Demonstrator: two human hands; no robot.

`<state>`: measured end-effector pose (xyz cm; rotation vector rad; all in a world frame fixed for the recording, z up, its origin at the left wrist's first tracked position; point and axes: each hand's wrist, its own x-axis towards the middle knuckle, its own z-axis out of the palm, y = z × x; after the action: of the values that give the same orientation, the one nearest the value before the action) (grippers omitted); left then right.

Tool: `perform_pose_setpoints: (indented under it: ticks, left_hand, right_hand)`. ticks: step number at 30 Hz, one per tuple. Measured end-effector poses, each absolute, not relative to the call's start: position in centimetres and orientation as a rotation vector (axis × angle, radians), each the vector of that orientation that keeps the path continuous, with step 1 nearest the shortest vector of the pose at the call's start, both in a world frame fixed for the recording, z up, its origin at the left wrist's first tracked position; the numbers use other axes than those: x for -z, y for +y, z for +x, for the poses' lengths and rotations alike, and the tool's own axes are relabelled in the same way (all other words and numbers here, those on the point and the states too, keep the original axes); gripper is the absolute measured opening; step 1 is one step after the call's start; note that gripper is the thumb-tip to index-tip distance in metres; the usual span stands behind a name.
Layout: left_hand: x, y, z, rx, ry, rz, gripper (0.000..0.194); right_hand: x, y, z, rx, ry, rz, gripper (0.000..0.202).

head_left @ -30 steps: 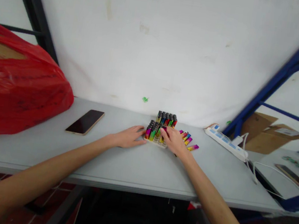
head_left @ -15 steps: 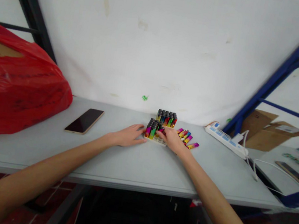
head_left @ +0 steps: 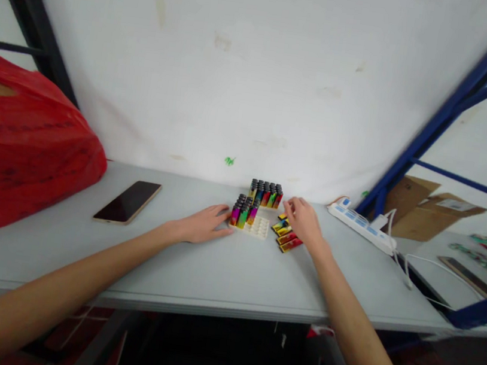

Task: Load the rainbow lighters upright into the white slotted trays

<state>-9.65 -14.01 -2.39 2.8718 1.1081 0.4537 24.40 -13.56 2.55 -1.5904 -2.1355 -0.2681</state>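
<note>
A white tray (head_left: 260, 228) with round slots holds several upright colourful lighters (head_left: 242, 214) in its left part; slots at its right show bare. My left hand (head_left: 207, 224) rests on the table with fingers apart, its fingertips at the tray's left edge. Over the loose lighters (head_left: 286, 240) lying right of the tray, my right hand (head_left: 304, 218) has its fingers bent together; whether something is between them is too small to make out. Behind stands a second group of upright lighters (head_left: 266, 194), near the wall.
A phone (head_left: 128, 201) lies on the grey table (head_left: 212, 275) at the left, beside a large red bag (head_left: 22, 145). On the right are a white power strip (head_left: 361, 228) with cables, a blue frame (head_left: 433, 124) and a cardboard box (head_left: 429, 214).
My right hand has moved from the tray to the right, over the loose lighters, uncovering the tray's slots. My left hand stays beside the tray. The view has shifted slightly.
</note>
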Motion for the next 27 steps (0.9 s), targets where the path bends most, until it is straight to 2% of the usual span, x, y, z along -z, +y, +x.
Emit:
perform_pose_setpoints:
  ticks: [2,5,7,13,16,20,27]
  left_hand:
    - [2.3,-14.1,-9.7,-0.455,1.107,2.878,0.066]
    - [2.3,-14.0,-9.7,-0.457,1.098,2.889,0.067]
    - [2.4,-14.0,-9.7,-0.454,1.104,2.886,0.067]
    - [2.6,-13.7,-9.8,-0.453,1.105,2.873,0.066]
    - [2.6,-13.8,-9.9,-0.469,1.102,2.871,0.067]
    - [2.4,-14.1,-9.8,-0.473,1.104,2.867,0.068]
    - [2.0,-14.3,-9.6,-0.455,1.121,2.857,0.068]
  right_hand:
    - [-2.3,-13.2,26.8,0.295,-1.974,-1.869,0.030]
    - [-1.8,-12.9,30.1,0.214,-1.804,-2.230,0.039]
    - [-1.6,-12.6,31.4,0.108,-1.807,-2.322,0.044]
    - [-1.4,-11.5,30.9,-0.146,-2.029,-2.232,0.042]
    - [-1.1,-11.5,30.2,-0.153,-2.005,-2.248,0.035]
    - [-0.8,-11.8,30.1,-0.110,-1.938,-2.248,0.040]
    - [-1.5,-11.2,30.0,-0.109,-1.843,-1.970,0.031]
